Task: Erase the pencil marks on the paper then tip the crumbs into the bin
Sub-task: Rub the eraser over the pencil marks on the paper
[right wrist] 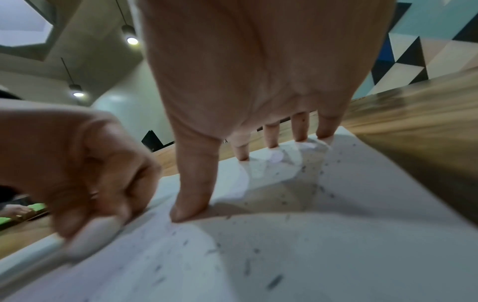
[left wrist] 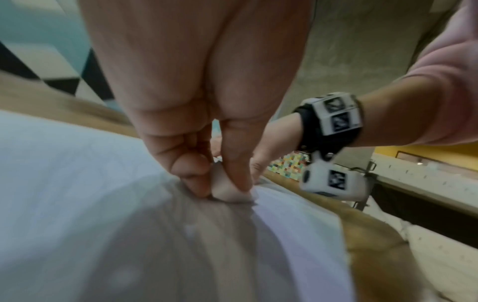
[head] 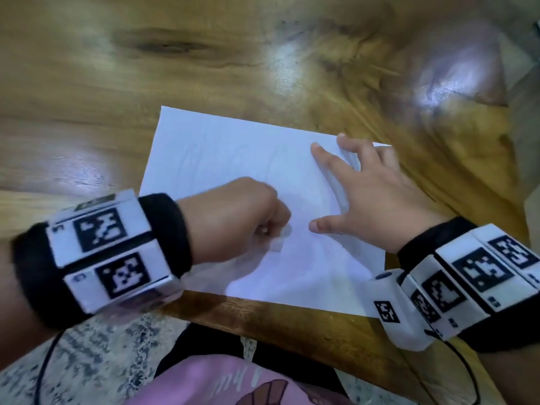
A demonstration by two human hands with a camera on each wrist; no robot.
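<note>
A white sheet of paper (head: 239,159) lies on the wooden table, with faint pencil lines in its upper half. My left hand (head: 248,209) pinches a small white eraser (left wrist: 227,191) between thumb and fingers and presses it onto the sheet near the middle; the eraser (head: 277,244) looks blurred. My right hand (head: 359,191) lies spread on the paper's right part, fingers straight, holding the sheet down. Dark eraser crumbs (right wrist: 274,282) are scattered on the paper (right wrist: 336,235) around the right hand (right wrist: 258,92). No bin is in view.
The wooden table (head: 146,68) stretches away beyond the paper, and its front edge (head: 263,320) runs just below the sheet. A speckled floor (head: 102,361) and pink clothing (head: 233,381) show under the edge.
</note>
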